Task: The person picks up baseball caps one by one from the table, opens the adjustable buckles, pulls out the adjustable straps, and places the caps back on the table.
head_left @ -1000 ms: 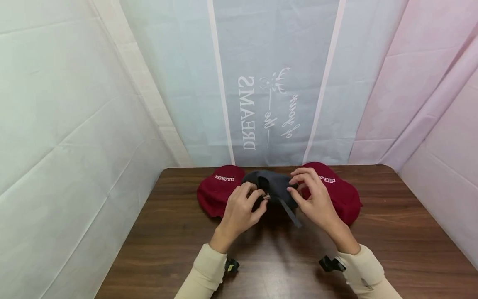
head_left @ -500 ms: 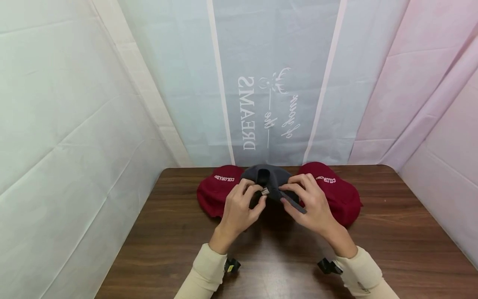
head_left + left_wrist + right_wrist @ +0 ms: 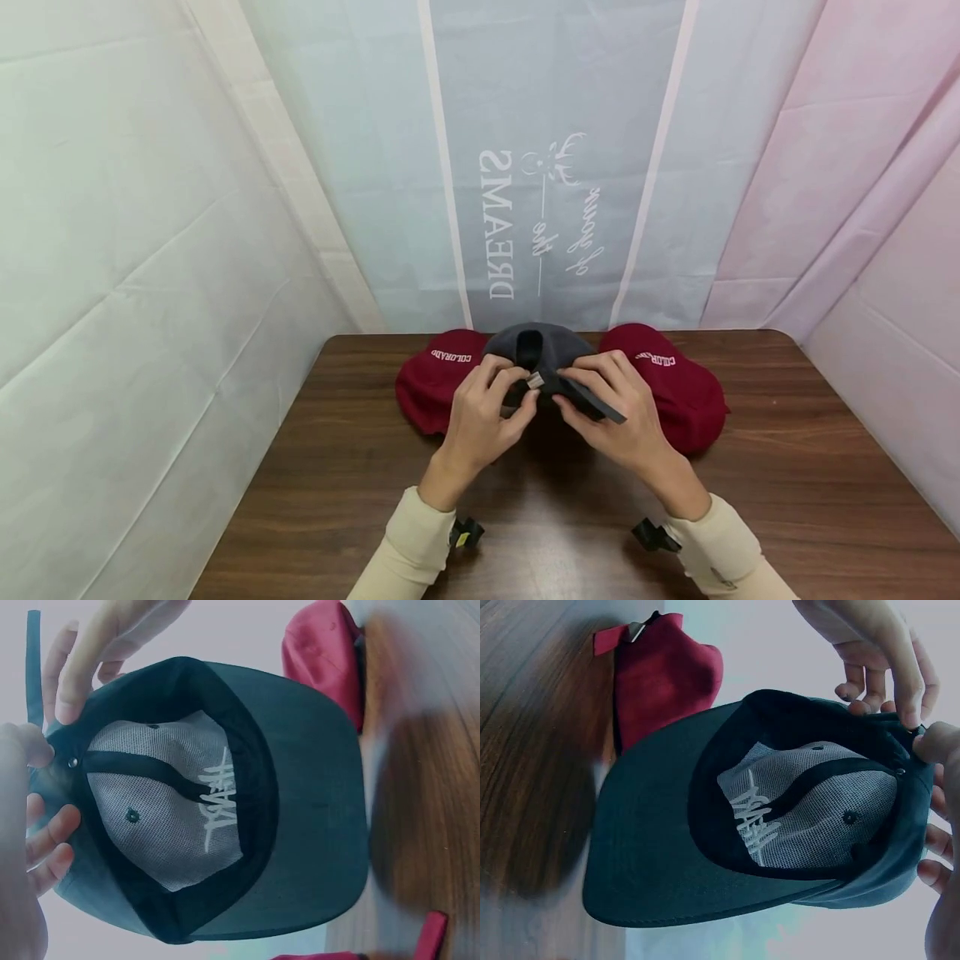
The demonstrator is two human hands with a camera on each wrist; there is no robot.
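Both hands hold a dark grey baseball cap [image 3: 553,340] above the table, its back opening facing me. With finger and thumb, the left hand [image 3: 480,408] grips the rear band beside a small metal buckle [image 3: 535,381]. The right hand [image 3: 626,412] pinches the loose adjuster strap [image 3: 609,408] near that buckle, and its free end sticks out to the lower right. In the left wrist view the cap's underside shows a wide flat brim [image 3: 319,802], a pale mesh lining [image 3: 150,817] and white stitching. The fingertips of the two hands are close together.
Two dark red caps lettered COLORADO, a left one [image 3: 427,392] and a right one [image 3: 686,400], lie at the back of the brown wooden table [image 3: 337,475]. A printed cloth backdrop [image 3: 555,100] hangs behind, with pale cloth walls on both sides.
The right hand has moved left, closer to the left hand, and now pinches the strap that hung loose. The cap has tilted up, showing more of its back opening.
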